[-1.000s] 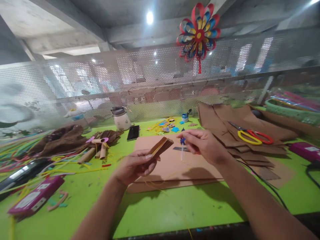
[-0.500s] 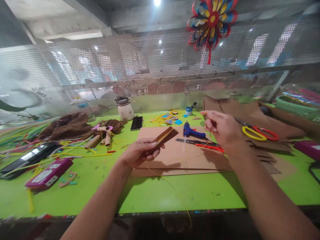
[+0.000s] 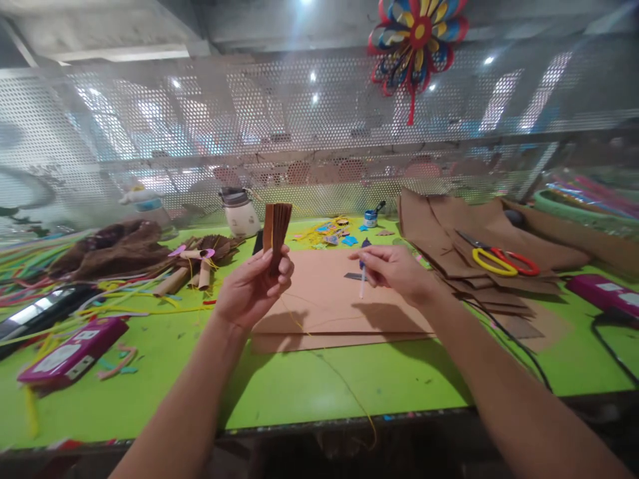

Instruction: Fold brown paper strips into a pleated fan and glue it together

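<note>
Paper stack [image 3: 276, 229], brown and pleated, stands gripped in the left hand [image 3: 257, 283], long axis nearly upright. It lies left of the right hand [image 3: 395, 271], whose fingers curl above flat tan cardboard [image 3: 324, 283]; whether they pinch anything is unclear.

We find the pleated brown-paper bundle [image 3: 276, 229], tilted over the tan board [image 3: 319, 279] in both earlier views, now raised upright by the left hand [image 3: 255, 286] at the board's far left, hiding most of the phone [image 3: 258, 243]. We note the right hand [image 3: 399, 271], half a second ago by the board's far right corner, back over its right part, covering most of the glue gun [image 3: 363, 265].
</note>
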Demonstrator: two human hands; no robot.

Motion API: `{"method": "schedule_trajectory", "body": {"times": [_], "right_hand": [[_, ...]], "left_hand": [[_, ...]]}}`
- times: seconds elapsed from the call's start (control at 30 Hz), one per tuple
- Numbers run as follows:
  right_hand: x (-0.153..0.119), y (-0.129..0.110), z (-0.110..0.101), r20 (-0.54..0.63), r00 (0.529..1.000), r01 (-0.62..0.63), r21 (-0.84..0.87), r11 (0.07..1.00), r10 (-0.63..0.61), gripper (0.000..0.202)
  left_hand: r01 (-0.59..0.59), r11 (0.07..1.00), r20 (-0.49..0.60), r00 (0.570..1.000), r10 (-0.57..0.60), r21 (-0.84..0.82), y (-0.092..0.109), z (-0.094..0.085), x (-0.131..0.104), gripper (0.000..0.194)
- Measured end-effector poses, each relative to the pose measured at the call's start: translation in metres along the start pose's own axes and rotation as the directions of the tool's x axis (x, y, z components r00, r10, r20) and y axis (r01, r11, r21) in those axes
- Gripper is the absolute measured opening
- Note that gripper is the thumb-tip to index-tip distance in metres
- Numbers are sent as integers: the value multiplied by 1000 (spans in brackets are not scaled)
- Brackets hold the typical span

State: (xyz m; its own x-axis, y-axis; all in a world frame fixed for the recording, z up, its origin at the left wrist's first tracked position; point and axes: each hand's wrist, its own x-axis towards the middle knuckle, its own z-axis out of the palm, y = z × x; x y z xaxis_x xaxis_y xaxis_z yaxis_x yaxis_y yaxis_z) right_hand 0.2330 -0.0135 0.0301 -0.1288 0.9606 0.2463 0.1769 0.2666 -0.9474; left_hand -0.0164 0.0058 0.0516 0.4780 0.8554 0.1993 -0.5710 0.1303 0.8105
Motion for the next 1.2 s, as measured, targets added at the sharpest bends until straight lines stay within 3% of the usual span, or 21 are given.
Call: {"method": "schedule_trajectory", "body": {"times": [0.1,0.17,0.33,0.4,0.5,0.6,0.9,1.07,1.2], "right_hand": [[-7,5,26,80,995,73,-234,969,-56,31],[-15,8,45,139,980,186,-380,906,-142,27],[-34,14,79,278,942,312,-523,793,-187,31],[-37,15,85,300,938,324,-592,738,-172,31],[-39,16,90,290,946,315,-702,639,-148,29],[-38,17,92,278,952,303,-794,527,-129,24],[-39,23,99,412,909,407,-842,354,-66,14],[-46,23,100,560,823,551,-750,366,-92,9],[-48,5,85,555,804,588,-686,429,-214,24]], "left_hand": [[-70,997,-97,993,73,28,-4,-2,3,18],[-85,995,-143,985,91,47,-6,-2,5,19],[-56,998,-146,988,58,21,-8,2,4,20],[-42,999,-76,996,40,-33,-8,5,1,21],[0,998,-3,1000,0,-65,-10,9,-4,24],[11,996,1,1000,-11,-88,-13,10,-7,21],[35,997,-174,984,-47,-74,-21,6,-2,18],[89,996,-272,959,-83,12,-25,3,1,17],[77,994,-328,943,-48,78,-29,-3,3,17]]}}
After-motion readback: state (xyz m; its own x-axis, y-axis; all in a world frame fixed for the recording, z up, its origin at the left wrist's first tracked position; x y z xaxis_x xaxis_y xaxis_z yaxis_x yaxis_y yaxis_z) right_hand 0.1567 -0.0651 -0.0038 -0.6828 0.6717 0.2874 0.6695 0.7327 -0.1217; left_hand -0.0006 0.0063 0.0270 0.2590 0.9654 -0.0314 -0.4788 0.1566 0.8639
